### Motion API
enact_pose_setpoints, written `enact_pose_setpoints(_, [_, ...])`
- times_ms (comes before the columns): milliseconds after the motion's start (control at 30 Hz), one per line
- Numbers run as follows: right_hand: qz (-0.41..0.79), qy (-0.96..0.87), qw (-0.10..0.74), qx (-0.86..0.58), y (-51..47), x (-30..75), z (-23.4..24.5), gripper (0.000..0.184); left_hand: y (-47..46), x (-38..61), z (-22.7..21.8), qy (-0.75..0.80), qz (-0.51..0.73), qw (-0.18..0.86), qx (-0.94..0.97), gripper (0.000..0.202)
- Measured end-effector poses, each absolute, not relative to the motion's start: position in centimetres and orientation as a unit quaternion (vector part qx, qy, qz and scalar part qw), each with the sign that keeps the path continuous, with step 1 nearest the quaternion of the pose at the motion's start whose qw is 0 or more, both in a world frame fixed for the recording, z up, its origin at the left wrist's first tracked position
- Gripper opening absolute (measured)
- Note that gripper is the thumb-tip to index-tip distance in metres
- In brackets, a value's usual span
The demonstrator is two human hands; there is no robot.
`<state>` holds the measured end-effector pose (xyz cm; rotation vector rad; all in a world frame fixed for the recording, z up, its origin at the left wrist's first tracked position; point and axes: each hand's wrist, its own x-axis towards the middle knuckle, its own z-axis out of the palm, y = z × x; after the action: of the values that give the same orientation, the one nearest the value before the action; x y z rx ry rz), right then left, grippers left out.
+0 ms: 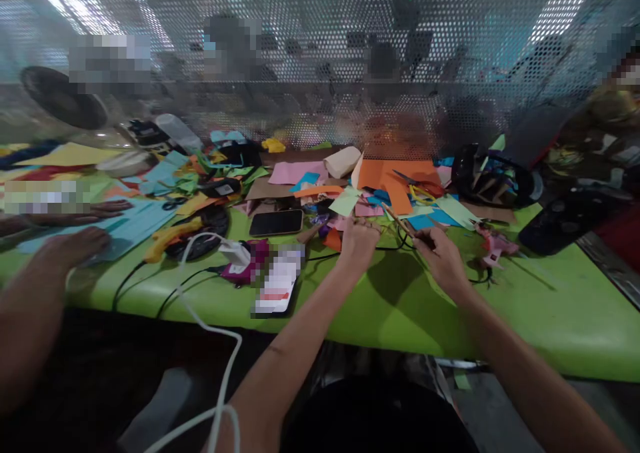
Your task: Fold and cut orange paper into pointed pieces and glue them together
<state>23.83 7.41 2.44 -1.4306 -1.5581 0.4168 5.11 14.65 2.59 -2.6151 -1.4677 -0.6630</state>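
My left hand (358,241) rests on the green table (525,306), fingers curled among small paper scraps; what it pinches is too small to make out. My right hand (441,256) is closed on a thin brown stick (398,221) that slants up and left toward the paper pile. Coloured paper scraps (350,203) and a large orange sheet (395,176) lie just beyond both hands. A black cable runs under my hands.
A dark phone (276,223) and a second phone (278,285) lie left of my hands, beside a white charger with cable (235,253). A yellow glue gun (173,237) and a pink one (493,246) lie nearby. Another person's hands (75,246) rest at far left. A perforated screen stands behind.
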Motion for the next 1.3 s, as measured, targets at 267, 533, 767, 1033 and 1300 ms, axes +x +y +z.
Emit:
enact_pose_setpoints(267, [0.222, -0.642, 0.481, -0.554, 6.7, 23.5, 2.6, 0.019, 8.4, 0.8, 2.4, -0.443, -0.363, -0.045, -0.819, 0.019])
enact_pose_setpoints(533, [0.370, -0.725, 0.353, -0.462, 5.4, 21.8, 1.8, 0.016, 6.9, -2.2, 0.9, -0.393, -0.246, -0.258, -0.847, 0.020])
enact_pose_setpoints(767, [0.363, -0.731, 0.303, -0.491, 5.2, 21.6, 0.9, 0.015, 5.6, -4.4, 0.8, -0.528, -0.281, -0.151, -0.787, 0.029])
enact_pose_setpoints(1033, [0.436, -0.677, 0.308, -0.507, 3.9, 20.8, 1.4, 0.015, 1.9, -2.5, 2.4, -0.486, -0.356, 0.072, -0.795, 0.048])
enact_pose_setpoints(1300, [0.374, -0.729, 0.290, -0.494, 4.2, 21.4, 1.3, 0.013, 2.6, -0.7, 1.2, -0.448, -0.229, 0.020, -0.864, 0.027])
